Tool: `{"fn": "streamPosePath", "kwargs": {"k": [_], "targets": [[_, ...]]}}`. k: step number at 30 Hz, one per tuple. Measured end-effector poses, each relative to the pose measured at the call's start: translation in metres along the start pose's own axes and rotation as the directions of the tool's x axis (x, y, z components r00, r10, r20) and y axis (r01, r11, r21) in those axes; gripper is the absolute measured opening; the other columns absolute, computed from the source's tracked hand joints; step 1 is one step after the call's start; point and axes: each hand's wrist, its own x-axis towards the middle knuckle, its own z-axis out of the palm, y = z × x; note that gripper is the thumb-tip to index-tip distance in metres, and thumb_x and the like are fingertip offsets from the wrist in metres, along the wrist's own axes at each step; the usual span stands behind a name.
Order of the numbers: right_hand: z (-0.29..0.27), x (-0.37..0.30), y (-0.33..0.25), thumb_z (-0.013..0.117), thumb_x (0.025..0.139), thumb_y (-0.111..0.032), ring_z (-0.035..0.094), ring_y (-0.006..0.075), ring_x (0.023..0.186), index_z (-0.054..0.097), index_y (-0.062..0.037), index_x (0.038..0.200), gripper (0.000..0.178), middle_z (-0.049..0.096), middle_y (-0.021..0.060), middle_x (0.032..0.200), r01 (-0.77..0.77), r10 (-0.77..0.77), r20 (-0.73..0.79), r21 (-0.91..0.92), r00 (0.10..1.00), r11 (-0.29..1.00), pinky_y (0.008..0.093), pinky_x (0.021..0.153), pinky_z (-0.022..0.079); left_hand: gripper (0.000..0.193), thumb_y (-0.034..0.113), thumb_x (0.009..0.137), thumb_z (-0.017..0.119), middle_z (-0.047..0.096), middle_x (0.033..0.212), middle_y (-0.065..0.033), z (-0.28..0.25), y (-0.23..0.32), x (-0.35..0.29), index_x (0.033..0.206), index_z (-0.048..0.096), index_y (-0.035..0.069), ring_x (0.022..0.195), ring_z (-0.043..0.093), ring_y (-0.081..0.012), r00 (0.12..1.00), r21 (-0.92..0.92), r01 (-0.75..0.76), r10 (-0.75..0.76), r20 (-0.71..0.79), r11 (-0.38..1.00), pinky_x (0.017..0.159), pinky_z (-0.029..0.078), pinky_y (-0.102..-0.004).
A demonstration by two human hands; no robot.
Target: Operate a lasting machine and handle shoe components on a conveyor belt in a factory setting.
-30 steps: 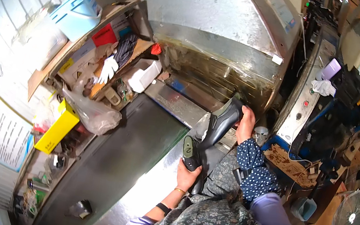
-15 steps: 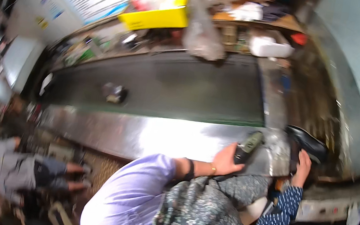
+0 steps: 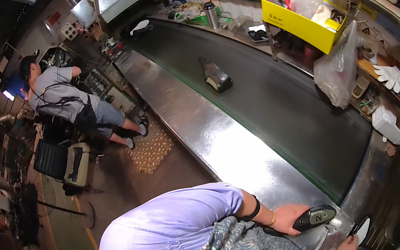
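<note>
My left hand is closed around one end of a black shoe, which lies sole side up on the near metal ledge. The sole is grey-green with a dark mark on it. At the right end of the ledge my right hand grips a black shoe piece with a white face; fingers and blur hide part of it. Beyond the ledge, a dark shoe lies on the black conveyor belt. Another black-and-white shoe piece sits at the belt's far left end.
The shiny metal ledge runs along the belt. Behind stand a yellow box, a hanging plastic bag, white gloves and a white container. A person stands at the left near a chair.
My view has swung, so the belt now slants down to the right. Both hands keep their hold; the piece in my right hand now shows its white face.
</note>
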Motion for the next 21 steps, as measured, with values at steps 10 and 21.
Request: {"fn": "streamPosePath", "kwargs": {"k": [10,21], "targets": [[0.041,0.041,0.123,0.073,0.079,-0.05,0.01,0.0413,0.145,0.036,-0.0018,0.146,0.09,0.012,0.0319,0.155,-0.438,0.412,0.207,0.103,0.887,0.893,0.0466,0.117,0.016,0.09,0.03,0.064,0.076,0.05,0.127,-0.0286,-0.01,0.003,0.0,0.134,0.035,-0.008,0.118,0.05,-0.0428,1.0,-0.022,-0.017,0.017,0.012,1.0,0.103,0.04,-0.0456],[-0.027,0.023,-0.001,0.08,0.066,-0.015,0.048,0.0387,0.125,0.038,0.0045,0.14,0.088,0.052,0.0253,0.133,-0.241,0.229,0.226,0.029,0.947,0.97,0.0406,0.103,0.04,0.091,0.03,0.063,0.077,0.047,0.131,-0.0297,-0.001,-0.01,-0.004,0.135,0.034,-0.008,0.122,0.047,-0.0437,0.998,-0.046,-0.059,0.057,-0.035,0.997,0.106,0.038,-0.0452]]}}
